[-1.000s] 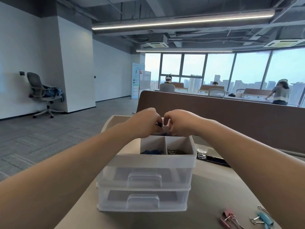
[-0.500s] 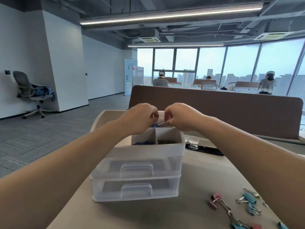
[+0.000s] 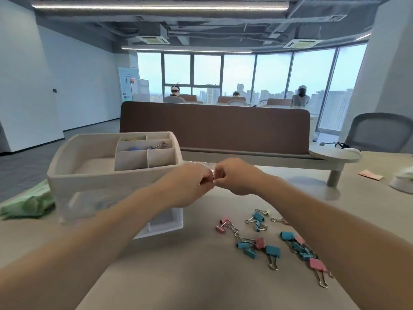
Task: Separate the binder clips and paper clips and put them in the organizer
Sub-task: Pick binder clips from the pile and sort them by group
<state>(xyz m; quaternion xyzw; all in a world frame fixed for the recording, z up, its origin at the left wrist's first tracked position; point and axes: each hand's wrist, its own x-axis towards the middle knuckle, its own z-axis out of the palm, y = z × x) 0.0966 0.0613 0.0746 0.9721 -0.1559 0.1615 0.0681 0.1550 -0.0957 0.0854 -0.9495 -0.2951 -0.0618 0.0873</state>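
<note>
Your left hand (image 3: 190, 184) and right hand (image 3: 238, 177) are pinching a tiny item (image 3: 212, 175) too blurred to name, hanging right of the organizer (image 3: 89, 175) now instead of over its compartments; binder clips (image 3: 273, 251) are lying on the desk (image 3: 190, 276)

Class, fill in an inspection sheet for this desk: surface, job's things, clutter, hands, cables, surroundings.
Surface: beige table.
Job's things: white organizer at left, some compartments filled; pink and blue binder clips loose at right.
Clutter: green bag left; pink slip far right.
Hands: left hand and right hand pinch a small item between them, too blurred to name.
Cables: nothing seen.
Surroundings: brown divider, grey chair, people by windows.
</note>
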